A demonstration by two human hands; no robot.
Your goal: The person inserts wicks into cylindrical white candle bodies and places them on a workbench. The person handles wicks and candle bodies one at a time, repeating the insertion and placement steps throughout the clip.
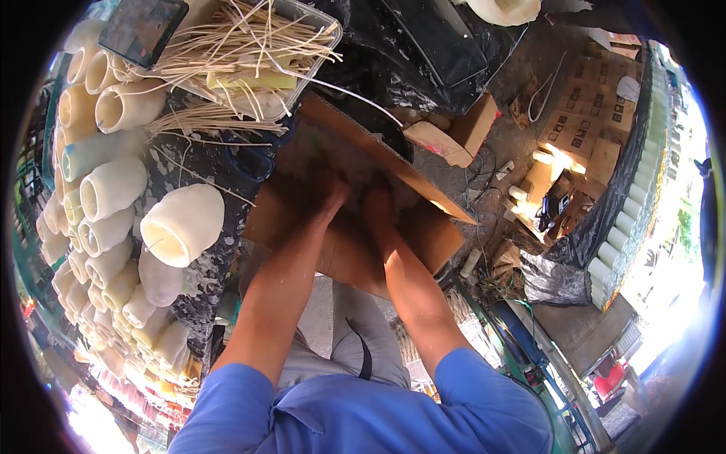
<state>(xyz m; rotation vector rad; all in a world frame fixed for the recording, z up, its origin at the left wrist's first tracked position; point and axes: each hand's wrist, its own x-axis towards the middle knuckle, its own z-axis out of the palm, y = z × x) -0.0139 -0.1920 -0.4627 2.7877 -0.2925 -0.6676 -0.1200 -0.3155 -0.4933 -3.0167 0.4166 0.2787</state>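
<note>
Both my arms reach down into an open cardboard box (352,261). My left hand (330,188) and my right hand (377,203) are side by side in its shaded inside. Pale material (299,155) shows dimly around them. The fingers of both hands are lost in the dark, so what they touch or hold is hidden. Left of the box, a cream, wax-like cup (181,227) lies tilted on a dark, white-spotted surface (170,163), its opening toward me.
Many similar pale cups (113,189) crowd the left side. A tray (329,26) of cream string-like strands (234,45) stands at the upper left beside a phone (144,30). Blue-handled scissors (249,163) lie near the box. Cardboard boxes (590,98) stand at the right.
</note>
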